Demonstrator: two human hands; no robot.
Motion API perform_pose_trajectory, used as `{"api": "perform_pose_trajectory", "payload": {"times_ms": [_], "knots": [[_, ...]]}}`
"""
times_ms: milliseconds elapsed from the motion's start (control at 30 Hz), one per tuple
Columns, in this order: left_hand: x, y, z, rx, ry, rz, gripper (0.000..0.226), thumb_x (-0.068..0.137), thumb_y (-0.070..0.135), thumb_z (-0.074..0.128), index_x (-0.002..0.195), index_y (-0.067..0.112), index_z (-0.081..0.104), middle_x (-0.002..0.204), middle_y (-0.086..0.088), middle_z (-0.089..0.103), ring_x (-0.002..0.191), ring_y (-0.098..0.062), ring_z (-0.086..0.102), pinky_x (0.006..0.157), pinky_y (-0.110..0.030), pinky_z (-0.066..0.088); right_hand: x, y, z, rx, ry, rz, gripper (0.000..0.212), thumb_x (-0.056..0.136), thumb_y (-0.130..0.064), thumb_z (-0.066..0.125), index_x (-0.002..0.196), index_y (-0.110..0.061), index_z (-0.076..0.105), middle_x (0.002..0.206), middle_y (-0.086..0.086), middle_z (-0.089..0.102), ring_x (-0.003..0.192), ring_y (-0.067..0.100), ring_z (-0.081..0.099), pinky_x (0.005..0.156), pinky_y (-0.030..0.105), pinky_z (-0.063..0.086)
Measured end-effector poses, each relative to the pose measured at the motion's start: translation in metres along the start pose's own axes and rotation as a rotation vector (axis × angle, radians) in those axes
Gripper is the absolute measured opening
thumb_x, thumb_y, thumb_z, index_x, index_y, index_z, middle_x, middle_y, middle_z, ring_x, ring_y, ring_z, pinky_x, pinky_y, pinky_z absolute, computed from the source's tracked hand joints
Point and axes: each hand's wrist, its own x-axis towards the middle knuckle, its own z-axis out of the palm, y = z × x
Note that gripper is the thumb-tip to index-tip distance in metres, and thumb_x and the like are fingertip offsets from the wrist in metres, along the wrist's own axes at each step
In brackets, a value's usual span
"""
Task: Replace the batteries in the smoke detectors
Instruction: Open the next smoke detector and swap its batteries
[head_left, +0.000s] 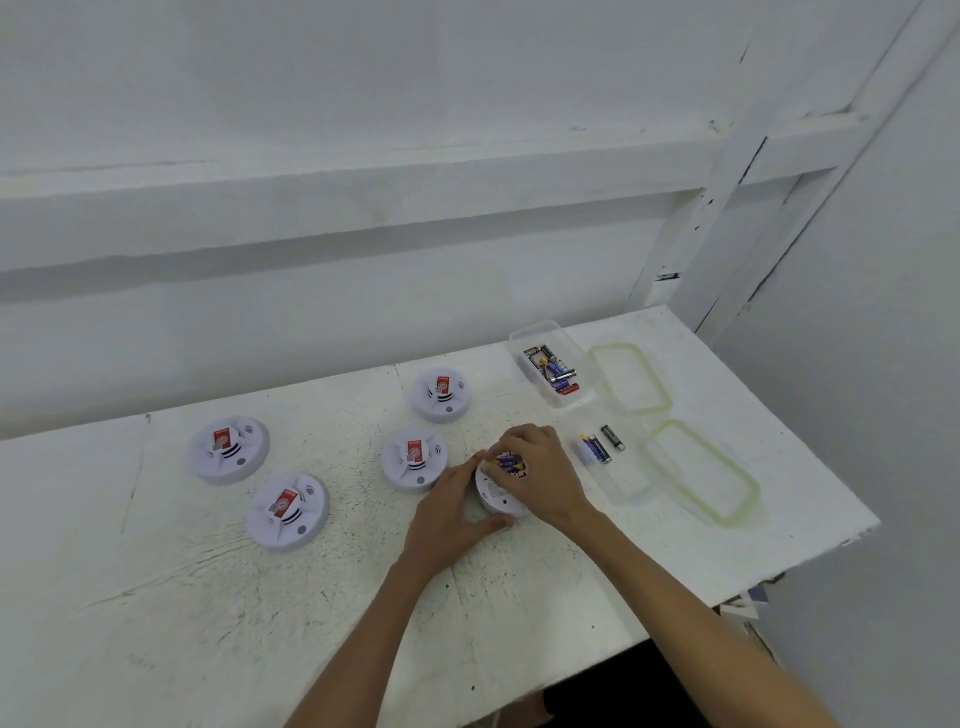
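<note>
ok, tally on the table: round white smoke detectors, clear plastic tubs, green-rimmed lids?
round white smoke detectors: 5
clear plastic tubs: 2
green-rimmed clear lids: 2
total: 9

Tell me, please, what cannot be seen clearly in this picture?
Head view:
1. Battery bay of the held detector: right hand covers it; whether it pinches or presses the batteries is unclear.
2. Detector's near-left side: hidden by the left hand.
3. Far container contents: too small to count.
4. Red stickers on the other detectors: too small to read.
</note>
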Motion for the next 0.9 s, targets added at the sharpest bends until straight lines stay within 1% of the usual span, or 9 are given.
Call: {"api": "perform_pose_trajectory", "payload": {"times_ms": [100, 233, 333, 433, 633, 733, 767, 833, 900], "knots": [[0.0, 0.0, 0.0, -0.001, 0.01, 0.015, 0.098, 0.069, 0.072, 0.079, 0.152, 0.036, 0.04, 0.144, 0.025, 0.052, 0.128, 0.008, 0.05, 0.107, -0.017, 0.044, -0.001, -0.005, 0.007, 0.035, 0.039, 0.186, 0.039, 0.071, -0.067, 0.062, 0.097, -0.037, 0.061, 0.109, -0.015, 0.059, 0.107, 0.014, 0.047, 0.082, 0.036, 0.045], [-0.002, 0.0, 0.0, 0.022, 0.012, 0.028, 0.097, 0.071, 0.07, 0.079, 0.153, 0.036, 0.039, 0.148, 0.022, 0.051, 0.131, 0.004, 0.051, 0.108, -0.022, 0.046, -0.003, -0.005, 0.013, 0.181, 0.026, 0.413, 0.066, 0.064, -0.072, 0.069, 0.114, -0.031, 0.056, 0.111, -0.011, 0.061, 0.104, 0.013, 0.056, 0.088, 0.034, 0.052], [-0.002, 0.003, -0.002, 0.035, 0.01, 0.029, 0.096, 0.073, 0.062, 0.082, 0.154, 0.037, 0.036, 0.149, 0.021, 0.049, 0.131, 0.003, 0.049, 0.108, -0.022, 0.045, -0.004, -0.005, 0.013, 0.24, 0.042, 0.464, 0.06, 0.071, -0.055, 0.08, 0.118, -0.024, 0.061, 0.112, -0.008, 0.065, 0.103, 0.013, 0.061, 0.09, 0.031, 0.054], [-0.002, 0.003, -0.002, 0.046, 0.007, 0.029, 0.098, 0.074, 0.058, 0.084, 0.155, 0.036, 0.034, 0.149, 0.019, 0.048, 0.132, 0.001, 0.048, 0.106, -0.021, 0.044, -0.001, -0.009, 0.011, 0.307, 0.05, 0.517, 0.054, 0.07, -0.044, 0.085, 0.115, -0.021, 0.065, 0.108, -0.007, 0.067, 0.097, 0.011, 0.063, 0.085, 0.024, 0.053], [-0.004, 0.005, -0.004, 0.034, 0.003, 0.03, 0.097, 0.073, 0.059, 0.084, 0.153, 0.041, 0.033, 0.144, 0.027, 0.046, 0.13, 0.007, 0.045, 0.1, -0.005, 0.034, 0.004, -0.006, 0.0, 0.423, 0.049, 0.56, 0.029, 0.073, -0.031, 0.087, 0.098, -0.024, 0.073, 0.092, -0.011, 0.07, 0.085, 0.006, 0.065, 0.073, 0.018, 0.052], [-0.005, 0.006, -0.005, 0.033, 0.013, 0.028, 0.096, 0.071, 0.064, 0.082, 0.151, 0.046, 0.032, 0.141, 0.031, 0.045, 0.126, 0.014, 0.043, 0.098, -0.002, 0.033, 0.002, -0.004, -0.002, 0.393, 0.091, 0.53, 0.016, 0.085, -0.023, 0.076, 0.101, -0.02, 0.076, 0.095, -0.006, 0.075, 0.084, 0.005, 0.068, 0.077, 0.02, 0.057], [-0.005, 0.007, -0.004, 0.035, 0.011, 0.033, 0.096, 0.07, 0.067, 0.081, 0.149, 0.048, 0.03, 0.141, 0.032, 0.044, 0.125, 0.017, 0.042, 0.099, -0.002, 0.032, -0.002, -0.003, -0.002, 0.35, 0.114, 0.503, 0.015, 0.091, -0.02, 0.068, 0.104, -0.017, 0.075, 0.098, -0.003, 0.076, 0.084, 0.004, 0.068, 0.076, 0.015, 0.056], [-0.006, 0.007, -0.004, 0.042, 0.003, 0.041, 0.095, 0.069, 0.072, 0.077, 0.148, 0.051, 0.029, 0.142, 0.032, 0.043, 0.127, 0.016, 0.041, 0.103, -0.007, 0.034, -0.015, -0.002, -0.001, 0.249, 0.148, 0.449, 0.021, 0.099, -0.015, 0.055, 0.111, -0.014, 0.072, 0.104, 0.0, 0.075, 0.083, 0.003, 0.066, 0.068, 0.003, 0.048], [-0.005, 0.006, -0.004, 0.05, 0.007, 0.033, 0.097, 0.069, 0.075, 0.075, 0.151, 0.049, 0.029, 0.144, 0.03, 0.042, 0.131, 0.009, 0.041, 0.107, -0.015, 0.036, -0.03, 0.001, 0.0, 0.179, 0.167, 0.409, 0.027, 0.102, -0.014, 0.048, 0.12, -0.012, 0.068, 0.112, 0.002, 0.072, 0.092, 0.007, 0.065, 0.072, 0.0, 0.044]]}}
